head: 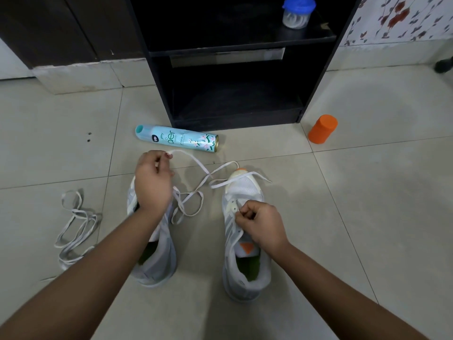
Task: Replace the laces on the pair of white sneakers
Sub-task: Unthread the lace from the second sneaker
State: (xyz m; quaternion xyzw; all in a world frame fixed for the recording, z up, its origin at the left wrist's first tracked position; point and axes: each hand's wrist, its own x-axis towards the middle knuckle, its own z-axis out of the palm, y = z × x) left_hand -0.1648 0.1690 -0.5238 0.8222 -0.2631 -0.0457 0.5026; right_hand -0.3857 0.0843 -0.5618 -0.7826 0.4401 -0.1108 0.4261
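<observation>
Two white sneakers stand side by side on the tiled floor, toes pointing away from me. My left hand (pixel 153 181) hovers over the front of the left sneaker (pixel 157 256) and pinches a white lace (pixel 196 165), which runs across the floor to the toe of the right sneaker (pixel 245 273). My right hand (pixel 259 223) rests on the right sneaker's eyelet area, fingers curled, pinching the lace there. A second loose lace (pixel 73 229) lies in a tangle on the floor to the left.
A teal spray can (pixel 176 141) lies on its side beyond the shoes. An orange container (pixel 322 129) stands to the right. A black shelf unit (pixel 235 69) rises ahead, with a blue-lidded jar (pixel 297 13) on it.
</observation>
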